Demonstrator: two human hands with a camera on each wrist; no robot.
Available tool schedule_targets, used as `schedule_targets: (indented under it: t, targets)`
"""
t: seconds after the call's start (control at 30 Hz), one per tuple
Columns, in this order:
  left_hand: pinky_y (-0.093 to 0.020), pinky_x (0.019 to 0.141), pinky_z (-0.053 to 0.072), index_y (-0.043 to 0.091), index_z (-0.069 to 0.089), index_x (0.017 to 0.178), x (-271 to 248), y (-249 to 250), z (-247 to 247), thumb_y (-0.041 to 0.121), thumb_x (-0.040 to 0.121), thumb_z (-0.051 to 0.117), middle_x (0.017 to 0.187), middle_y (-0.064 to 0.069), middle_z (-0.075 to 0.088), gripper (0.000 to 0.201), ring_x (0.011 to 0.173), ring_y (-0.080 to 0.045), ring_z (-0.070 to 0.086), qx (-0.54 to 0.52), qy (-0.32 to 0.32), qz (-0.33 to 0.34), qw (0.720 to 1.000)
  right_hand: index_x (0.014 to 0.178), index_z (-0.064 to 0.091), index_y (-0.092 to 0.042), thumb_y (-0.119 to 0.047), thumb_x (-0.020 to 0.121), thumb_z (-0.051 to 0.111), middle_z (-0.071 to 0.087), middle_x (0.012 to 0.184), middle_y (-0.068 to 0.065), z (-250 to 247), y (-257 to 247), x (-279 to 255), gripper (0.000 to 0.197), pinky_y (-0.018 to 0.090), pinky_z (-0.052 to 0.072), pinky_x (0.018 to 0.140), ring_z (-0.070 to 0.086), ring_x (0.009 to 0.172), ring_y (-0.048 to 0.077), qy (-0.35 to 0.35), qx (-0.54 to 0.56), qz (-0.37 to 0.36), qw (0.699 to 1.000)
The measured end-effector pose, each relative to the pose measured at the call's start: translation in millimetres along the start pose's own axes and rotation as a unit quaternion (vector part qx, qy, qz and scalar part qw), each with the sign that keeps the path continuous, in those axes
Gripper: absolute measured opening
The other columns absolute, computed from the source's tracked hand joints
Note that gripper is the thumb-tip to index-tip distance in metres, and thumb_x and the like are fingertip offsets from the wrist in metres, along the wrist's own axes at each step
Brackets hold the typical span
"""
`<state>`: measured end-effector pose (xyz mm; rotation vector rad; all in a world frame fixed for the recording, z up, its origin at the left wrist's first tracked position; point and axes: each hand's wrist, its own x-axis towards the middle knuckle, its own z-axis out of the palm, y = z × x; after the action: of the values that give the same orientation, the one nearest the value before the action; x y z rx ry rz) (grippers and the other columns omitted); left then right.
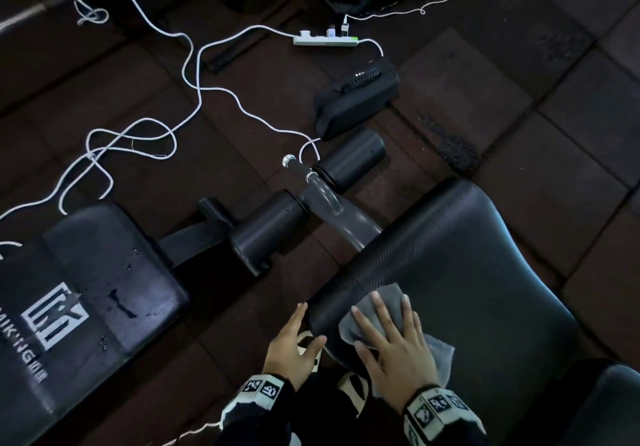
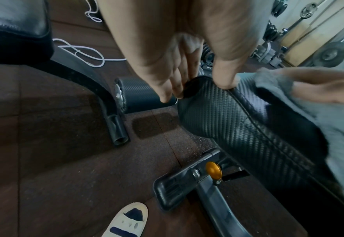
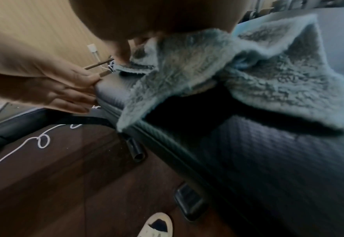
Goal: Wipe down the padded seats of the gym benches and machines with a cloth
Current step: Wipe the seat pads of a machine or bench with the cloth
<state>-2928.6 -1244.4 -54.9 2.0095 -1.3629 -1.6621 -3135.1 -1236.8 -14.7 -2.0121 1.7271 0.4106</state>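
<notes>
My right hand (image 1: 398, 338) lies spread flat on the grey cloth (image 1: 374, 314), pressing it onto the near left corner of the padded seat (image 1: 467, 272). The seat's long axis runs toward 1 o'clock, so the unwiped stretch lies that way. My left hand (image 1: 294, 338), fingers straight, steadies the seat's edge at 9 o'clock.

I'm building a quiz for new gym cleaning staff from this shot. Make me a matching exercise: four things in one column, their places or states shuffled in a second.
Things:
1. grey cloth
2. left hand
3. power strip
4. black case

Places or states:
A. on the floor, with plugs in it
B. pressed flat under the right hand
C. on the floor beyond the foam rollers
D. touching the edge of the seat pad

Pairs: 1-B, 2-D, 3-A, 4-C
</notes>
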Motion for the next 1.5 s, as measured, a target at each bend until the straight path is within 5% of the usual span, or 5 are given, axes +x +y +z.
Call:
schedule_targets:
  t: [0.5,0.73,0.93,1.33,1.5]
  targets:
    - [-0.013,0.103,0.028,0.019,0.023,0.151,5.1,-10.4,13.0,0.037,0.089,0.064,0.144,-0.003,0.046,0.076,0.133,-0.014,0.042,-0.031,-0.014,-0.076,0.997,0.082,0.07,-0.041,-0.056,0.077,0.031,0.07,0.094,-0.013,-48.0,-34.3,119.4,0.043,0.045,0.033,0.1,0.064,0.099,0.031,-0.143,-0.074,-0.106,0.981]
    - [-0.01,0.106,0.022,0.036,0.02,0.15,7.5,-4.8,9.3,0.03,0.087,0.068,0.149,0.004,0.04,0.08,0.137,-0.008,0.035,-0.063,-0.017,-0.08,0.995,0.135,0.037,-0.045,-0.058,0.094,0.026,0.026,0.15,-0.018,-98.6,66.6,163.3,0.044,0.044,0.007,0.115,0.009,0.142,0.027,-0.126,-0.114,0.018,0.985]
    - [-0.005,0.1,0.018,0.029,0.018,0.151,5.1,2.0,11.3,0.027,0.089,0.066,0.149,0.001,0.039,0.079,0.138,-0.01,0.034,-0.053,-0.001,-0.087,0.995,0.089,0.071,-0.03,-0.047,0.077,0.037,0.071,0.101,-0.001,-74.0,13.0,134.9,0.04,0.055,0.044,0.093,0.059,0.103,0.041,-0.071,-0.095,-0.034,0.992]
    - [-0.006,0.09,0.032,0.022,0.027,0.15,13.0,25.8,9.9,0.042,0.089,0.063,0.139,-0.001,0.053,0.074,0.119,-0.01,0.055,-0.025,0.026,-0.139,0.99,0.088,0.067,-0.034,-0.052,0.076,0.036,0.067,0.094,-0.005,-70.6,30.8,146.3,0.038,0.049,0.045,0.089,0.062,0.094,0.032,-0.105,-0.095,-0.127,0.982]
    - [-0.008,0.1,0.029,0.019,0.023,0.151,15.5,29.9,9.0,0.038,0.09,0.063,0.149,-0.002,0.042,0.076,0.128,-0.009,0.049,-0.025,0.026,-0.152,0.988,0.13,0.039,-0.044,-0.05,0.094,0.029,0.036,0.144,-0.005,-129.6,116.3,199.8,0.038,0.046,0.018,0.111,0.025,0.135,0.031,-0.151,-0.127,0.013,0.98]
